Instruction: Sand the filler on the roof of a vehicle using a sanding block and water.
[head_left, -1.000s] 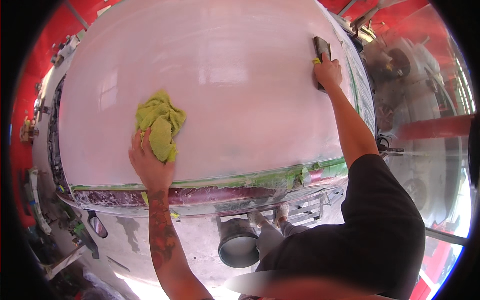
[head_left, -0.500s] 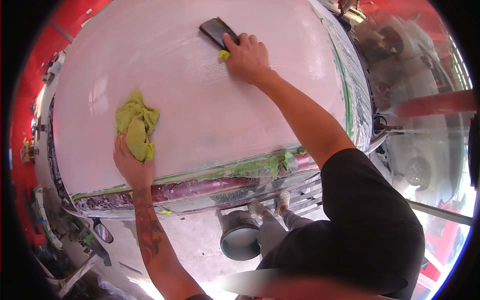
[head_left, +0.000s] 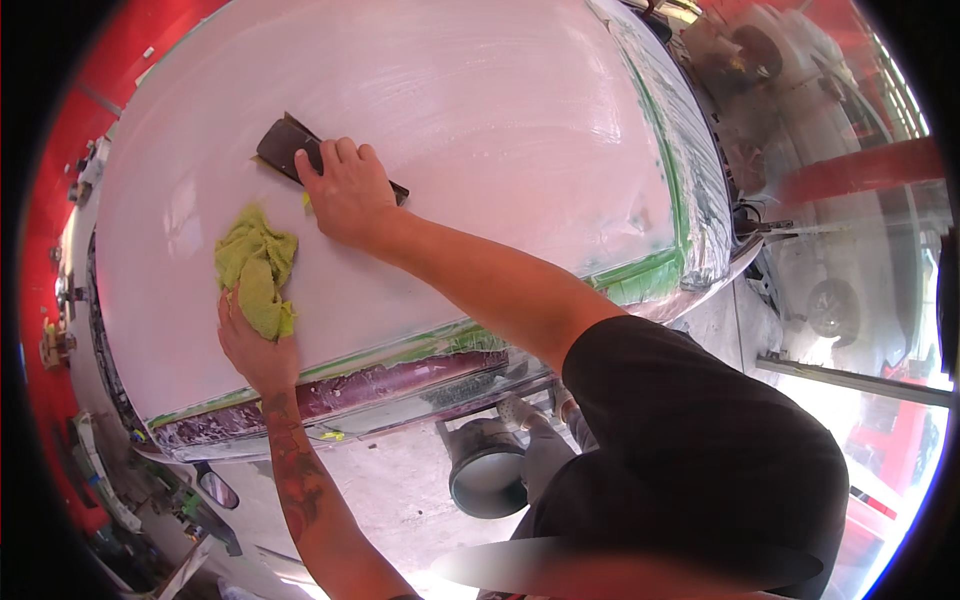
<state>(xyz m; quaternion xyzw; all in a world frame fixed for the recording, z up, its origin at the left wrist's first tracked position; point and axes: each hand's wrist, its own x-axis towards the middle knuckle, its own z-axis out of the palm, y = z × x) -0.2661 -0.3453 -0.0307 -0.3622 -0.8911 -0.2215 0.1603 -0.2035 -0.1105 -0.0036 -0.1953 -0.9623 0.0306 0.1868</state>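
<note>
Before me spreads a wide, pale pinkish car panel (head_left: pixel 470 90), wet and streaked in places. My right hand (head_left: pixel 352 192) grips a long dark sanding block (head_left: pixel 283 148) lying flat on the panel, left of its middle. A thin sheet edge shows beneath the block, and a bit of yellow peeks out by my fingers. Below and left of it, my left hand (head_left: pixel 258 345) is closed on a crumpled yellow-green cloth (head_left: pixel 262 270) resting on the panel. The cloth hides part of those fingers.
Green masking tape (head_left: pixel 655 270) and plastic sheeting (head_left: pixel 690 150) border the panel's right and near edges. A dark bucket (head_left: pixel 487 480) stands on the floor by my feet. Car parts (head_left: pixel 780 80) lie at the far right. A side mirror (head_left: pixel 217 487) is at lower left.
My right hand has swept the sanding block leftward and nearer, toward the cloth. My left hand still holds the cloth at about the same place. The view has shifted slightly.
</note>
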